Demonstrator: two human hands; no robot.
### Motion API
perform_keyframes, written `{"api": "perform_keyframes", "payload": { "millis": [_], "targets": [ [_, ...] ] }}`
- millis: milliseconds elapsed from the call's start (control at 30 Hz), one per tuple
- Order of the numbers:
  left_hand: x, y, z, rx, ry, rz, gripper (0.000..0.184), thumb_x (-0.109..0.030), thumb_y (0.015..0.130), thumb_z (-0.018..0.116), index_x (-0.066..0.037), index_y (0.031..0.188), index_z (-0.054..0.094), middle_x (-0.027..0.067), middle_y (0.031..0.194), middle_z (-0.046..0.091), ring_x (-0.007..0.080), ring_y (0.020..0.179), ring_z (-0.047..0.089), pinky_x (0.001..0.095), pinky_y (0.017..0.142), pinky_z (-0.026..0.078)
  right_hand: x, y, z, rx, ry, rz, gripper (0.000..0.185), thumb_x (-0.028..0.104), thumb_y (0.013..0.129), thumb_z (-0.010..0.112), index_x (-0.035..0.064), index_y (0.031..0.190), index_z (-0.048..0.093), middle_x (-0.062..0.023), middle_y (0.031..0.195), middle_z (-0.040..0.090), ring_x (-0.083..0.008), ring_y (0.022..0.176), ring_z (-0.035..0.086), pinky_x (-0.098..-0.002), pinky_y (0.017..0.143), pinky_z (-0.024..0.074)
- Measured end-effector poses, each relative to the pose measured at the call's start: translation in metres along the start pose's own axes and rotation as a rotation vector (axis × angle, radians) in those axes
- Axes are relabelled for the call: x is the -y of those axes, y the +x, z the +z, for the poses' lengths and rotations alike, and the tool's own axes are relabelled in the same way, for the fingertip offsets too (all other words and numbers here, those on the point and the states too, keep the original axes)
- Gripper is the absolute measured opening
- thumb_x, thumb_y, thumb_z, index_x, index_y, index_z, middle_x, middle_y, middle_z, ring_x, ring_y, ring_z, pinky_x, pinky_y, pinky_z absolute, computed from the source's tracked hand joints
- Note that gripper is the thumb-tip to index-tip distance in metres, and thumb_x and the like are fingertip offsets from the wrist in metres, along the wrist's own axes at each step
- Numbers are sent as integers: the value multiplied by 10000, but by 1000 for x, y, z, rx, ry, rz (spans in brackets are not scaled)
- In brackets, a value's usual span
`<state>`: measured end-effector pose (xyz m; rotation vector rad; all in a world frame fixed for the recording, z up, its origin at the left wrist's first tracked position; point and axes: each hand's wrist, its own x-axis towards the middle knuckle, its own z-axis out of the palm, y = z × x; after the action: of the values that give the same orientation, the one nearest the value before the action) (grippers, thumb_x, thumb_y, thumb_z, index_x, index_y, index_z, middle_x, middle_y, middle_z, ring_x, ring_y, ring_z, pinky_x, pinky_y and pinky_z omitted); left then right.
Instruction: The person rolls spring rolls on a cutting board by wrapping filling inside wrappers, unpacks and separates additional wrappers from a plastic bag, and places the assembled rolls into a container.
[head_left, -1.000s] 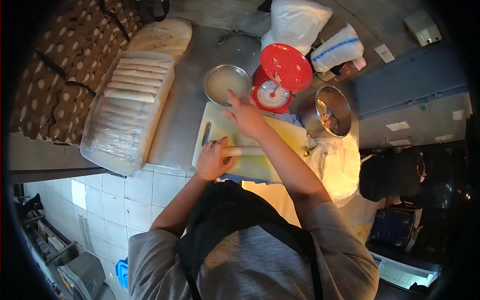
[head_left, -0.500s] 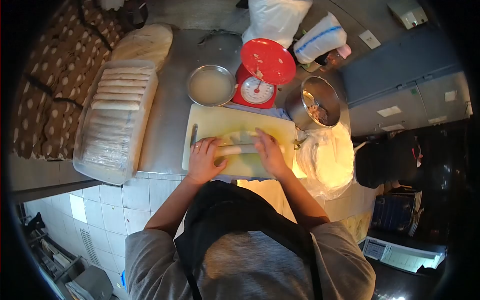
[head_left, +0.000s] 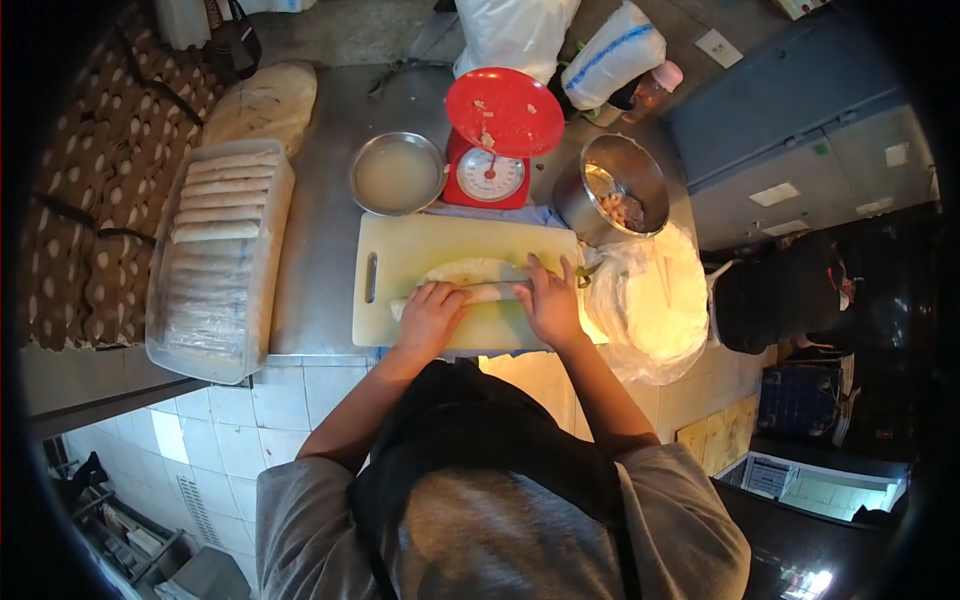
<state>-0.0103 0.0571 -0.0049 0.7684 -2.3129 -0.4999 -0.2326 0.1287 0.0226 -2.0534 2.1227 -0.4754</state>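
Note:
A partly rolled spring roll (head_left: 492, 291) lies crosswise on the pale yellow cutting board (head_left: 410, 238), with a curved flap of thin wrapper (head_left: 470, 270) spread beyond it. My left hand (head_left: 432, 318) is closed over the roll's left part, fingers bent on top. At the right end, my right hand (head_left: 550, 306) holds the roll between thumb and fingers, its fingertips somewhat apart. A bit of wrapper shows left of my left hand. The filling inside is hidden.
A plastic tub (head_left: 280, 230) of finished rolls stands left. Behind the board are a steel bowl (head_left: 398, 210) of cloudy liquid and a red scale (head_left: 490, 190). A steel pot (head_left: 572, 205) with filling and a stack of round wrappers (head_left: 655, 300) stand right.
My left hand has shifted inward along the roll, nearer my right hand, and its fingers have drawn together. The wrapper flap appears more spread out. The camera view has shifted slightly.

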Motion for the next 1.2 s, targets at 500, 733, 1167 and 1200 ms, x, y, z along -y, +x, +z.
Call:
{"api": "perform_keyframes", "payload": {
  "millis": [500,733,1167,1200],
  "targets": [
    [13,9,-3,100,-14,2,263,-135,744,694,-109,1004,667,58,964,623,267,943,583,385,845,469,-15,9,-25,-33,131,-283,283,190,761,719,82,1008,635,-89,932,635,-291,933,601,-445,930,386],
    [51,48,-8,391,-135,-108,190,-141,788,635,-114,971,679,85,954,633,294,959,588,392,878,465,-47,49,-3,52,220,-158,117,155,748,716,115,857,703,-62,857,606,-268,889,568,-403,773,426],
    [24,35,4,127,74,-27,359,-189,734,713,-101,1077,654,84,990,627,290,944,583,396,850,471,-26,31,11,7,-58,-373,399,177,772,662,77,1150,587,-68,1084,567,-263,1027,537,-398,902,396],
    [24,34,3,159,60,-42,356,-188,736,712,-104,1077,655,84,989,626,290,945,582,395,853,471,-26,29,11,50,-60,-365,402,180,777,658,77,1159,586,-70,1081,567,-264,1027,538,-398,904,395]
  ]
}}
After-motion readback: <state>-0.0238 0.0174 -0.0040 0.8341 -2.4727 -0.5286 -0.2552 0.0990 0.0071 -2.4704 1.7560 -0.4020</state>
